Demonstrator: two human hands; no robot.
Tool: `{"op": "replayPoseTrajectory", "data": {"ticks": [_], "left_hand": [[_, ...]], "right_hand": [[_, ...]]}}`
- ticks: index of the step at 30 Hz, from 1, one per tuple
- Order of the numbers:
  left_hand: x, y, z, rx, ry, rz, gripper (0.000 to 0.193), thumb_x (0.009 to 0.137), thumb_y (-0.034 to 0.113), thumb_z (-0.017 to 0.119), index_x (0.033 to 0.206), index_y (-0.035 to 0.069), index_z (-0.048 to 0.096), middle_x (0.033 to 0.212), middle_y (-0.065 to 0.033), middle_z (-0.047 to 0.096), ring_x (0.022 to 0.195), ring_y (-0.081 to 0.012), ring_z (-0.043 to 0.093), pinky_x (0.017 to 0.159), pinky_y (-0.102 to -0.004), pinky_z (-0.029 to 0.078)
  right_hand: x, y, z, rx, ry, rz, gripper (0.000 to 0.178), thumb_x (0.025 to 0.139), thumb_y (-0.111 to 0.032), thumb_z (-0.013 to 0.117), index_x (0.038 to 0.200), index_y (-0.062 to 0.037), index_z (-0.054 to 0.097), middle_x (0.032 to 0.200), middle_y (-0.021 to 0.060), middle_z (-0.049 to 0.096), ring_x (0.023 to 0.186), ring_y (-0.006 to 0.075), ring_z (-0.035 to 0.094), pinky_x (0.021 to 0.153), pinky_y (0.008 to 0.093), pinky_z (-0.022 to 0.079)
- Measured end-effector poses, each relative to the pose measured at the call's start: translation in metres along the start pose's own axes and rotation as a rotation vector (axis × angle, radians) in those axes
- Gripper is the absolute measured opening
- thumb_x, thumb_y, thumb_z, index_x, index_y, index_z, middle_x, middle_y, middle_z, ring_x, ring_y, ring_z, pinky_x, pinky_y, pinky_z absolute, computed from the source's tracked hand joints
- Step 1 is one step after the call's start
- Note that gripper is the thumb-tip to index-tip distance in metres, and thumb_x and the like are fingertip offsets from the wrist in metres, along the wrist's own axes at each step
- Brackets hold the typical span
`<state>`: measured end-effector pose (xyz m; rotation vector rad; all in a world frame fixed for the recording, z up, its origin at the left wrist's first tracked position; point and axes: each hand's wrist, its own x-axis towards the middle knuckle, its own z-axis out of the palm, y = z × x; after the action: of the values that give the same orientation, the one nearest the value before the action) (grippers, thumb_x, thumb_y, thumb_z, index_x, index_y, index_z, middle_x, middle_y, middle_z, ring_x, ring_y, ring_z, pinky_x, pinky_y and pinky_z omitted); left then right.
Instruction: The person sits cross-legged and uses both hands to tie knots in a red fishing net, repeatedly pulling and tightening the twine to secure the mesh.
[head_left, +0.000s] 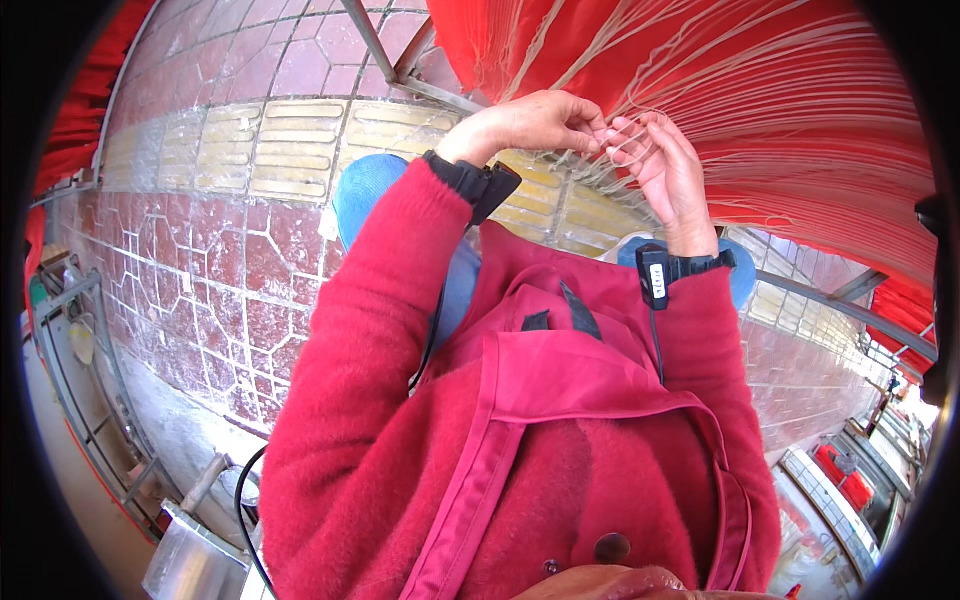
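Pinching pale strings (800, 125) at twelve o'clock, the left hand (545, 122) sits beside the curled right hand (672, 175), whose grip is unclear but nearer their long run toward two o'clock.

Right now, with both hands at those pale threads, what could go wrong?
The pale threads hang closely packed, so neighbouring ones might tangle. Being so fine, they could slip from the left hand or right hand. Some also hang near the black device on the right wrist, which might snag them.
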<state>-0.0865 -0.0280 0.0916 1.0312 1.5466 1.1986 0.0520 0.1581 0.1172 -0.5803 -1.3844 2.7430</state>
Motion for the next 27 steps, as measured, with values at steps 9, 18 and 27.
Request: {"op": "replayPoseTrajectory", "data": {"ticks": [9,18,27], "left_hand": [[0.009,-0.006,0.0,-0.016,0.073,-0.015,0.026,0.093,0.025,0.068,0.105,0.002,0.067,0.095,-0.001,0.069,0.091,-0.0082,0.061,0.085,-0.0258,0.05],[0.017,-0.009,0.0,-0.071,0.09,-0.044,0.031,0.094,0.032,0.066,0.104,0.003,0.068,0.092,-0.0013,0.069,0.089,-0.0091,0.063,0.082,-0.025,0.051],[0.022,-0.013,0.001,-0.209,0.117,-0.118,0.033,0.093,0.036,0.067,0.102,0.005,0.071,0.09,-0.0019,0.071,0.084,-0.0085,0.065,0.079,-0.024,0.052]], "right_hand": [[0.012,0.012,-0.034,-0.511,0.156,-0.023,0.025,0.099,-0.019,0.054,0.118,-0.0027,0.057,0.106,0.0144,0.068,0.098,0.0242,0.067,0.083,0.0328,0.055],[0.001,0.004,-0.052,-1.498,0.439,-0.391,0.033,0.092,-0.027,0.061,0.117,-0.0058,0.063,0.109,0.0129,0.068,0.101,0.0295,0.065,0.089,0.0387,0.05],[0.002,0.007,-0.021,-1.009,0.217,-0.284,0.031,0.092,-0.014,0.063,0.123,-0.0094,0.063,0.098,0.0032,0.068,0.086,0.0101,0.062,0.077,0.0256,0.049]]}}
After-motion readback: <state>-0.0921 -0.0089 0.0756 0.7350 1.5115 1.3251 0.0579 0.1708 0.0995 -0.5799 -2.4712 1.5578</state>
